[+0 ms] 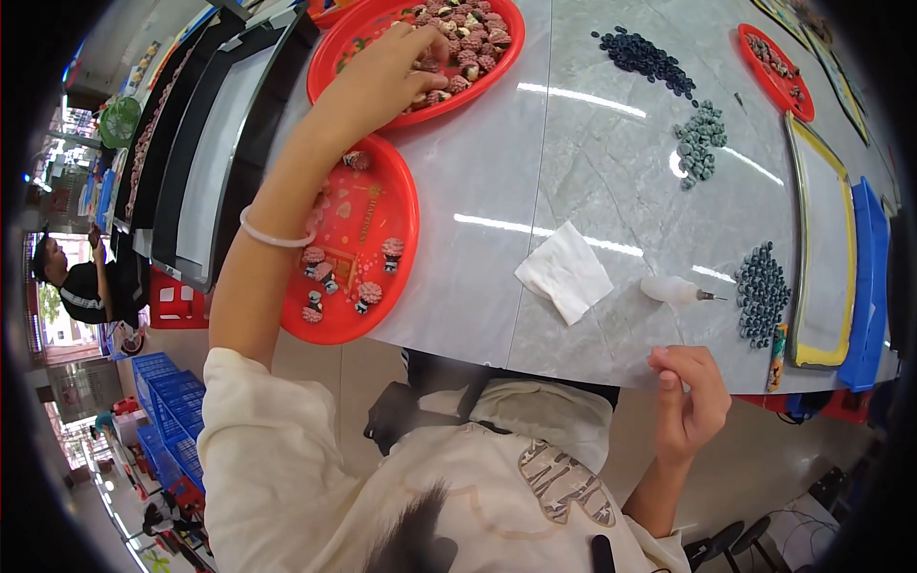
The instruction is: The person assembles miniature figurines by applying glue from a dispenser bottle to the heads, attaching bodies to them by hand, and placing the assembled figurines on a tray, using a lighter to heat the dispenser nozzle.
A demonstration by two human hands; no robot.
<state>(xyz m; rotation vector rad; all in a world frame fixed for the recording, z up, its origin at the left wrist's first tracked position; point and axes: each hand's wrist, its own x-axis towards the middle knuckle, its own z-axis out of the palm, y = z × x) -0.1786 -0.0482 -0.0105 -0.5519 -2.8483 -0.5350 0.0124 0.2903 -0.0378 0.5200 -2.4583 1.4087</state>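
Note:
My left hand (pixel 387 74) reaches across the upper red plate (pixel 323 67). Its fingers are apart and curved over the edge of a heap of small pink figurines (pixel 468 38) with bumpy tops; no figurine is plainly gripped. Under my left forearm lies another red plate (pixel 382 258), oval, with a few pink-topped figurines (pixel 369 294) with black-and-white bodies. My right hand (pixel 690 396) is raised at the table's near edge, its fingers curled in toward the thumb. Whatever may be between them is too small to make out. Close by are a needle-tipped squeeze bottle (pixel 669 289) and a folded white tissue (pixel 564 272).
Piles of dark blue pieces (pixel 650 62), grey-green pieces (pixel 700 143) and blue-grey pieces (pixel 762 296) lie on the grey table (pixel 478 286). A yellow-edged tray (pixel 826 248) stands right, black trays (pixel 215 153) left. Another person (pixel 81 277) is at far left.

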